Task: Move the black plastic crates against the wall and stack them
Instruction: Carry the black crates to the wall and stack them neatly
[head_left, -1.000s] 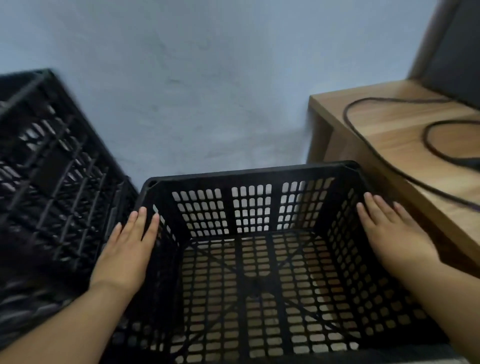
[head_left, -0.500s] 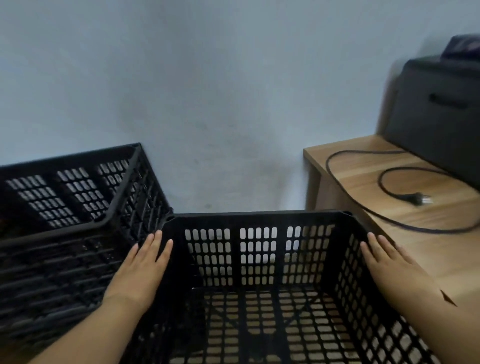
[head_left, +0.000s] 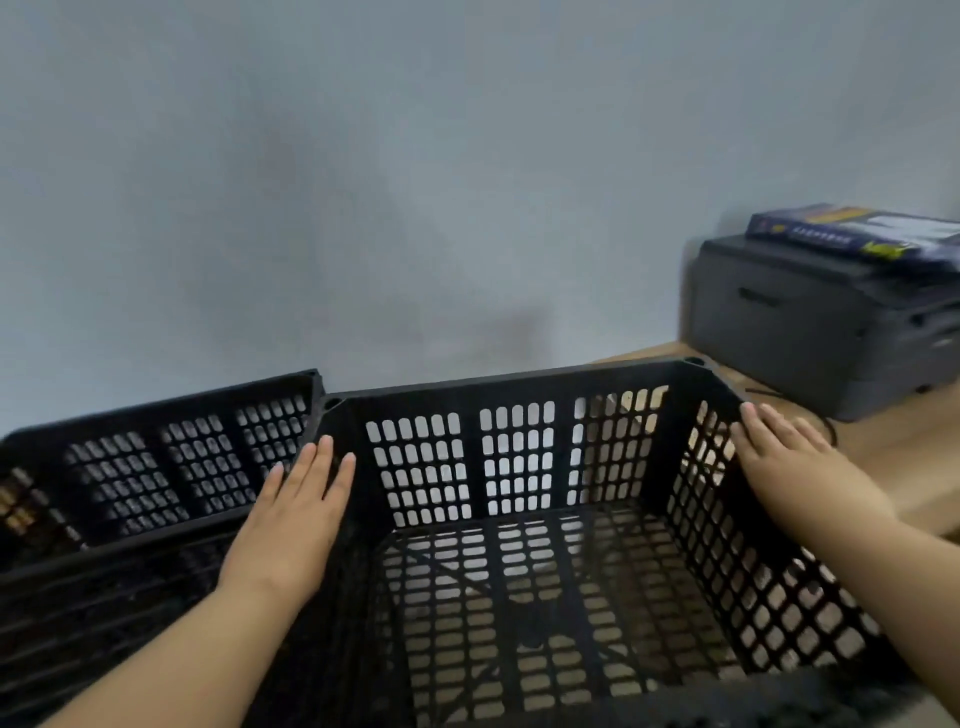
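Against the frame half a second before, the crate between our hands sat higher: its far rim had risen level with the wooden table top and the printer came into full view. Our left hand and right hand lay flat, fingers extended, pressed on the crate's left and right outer walls, clamping it between the palms rather than curling round anything. The crate stayed upright, mouth up, long axis apparently left to right, though lens distortion made that uncertain. Its far left corner nearly touched a second crate, beside it to the left. Behind both stood the wall.
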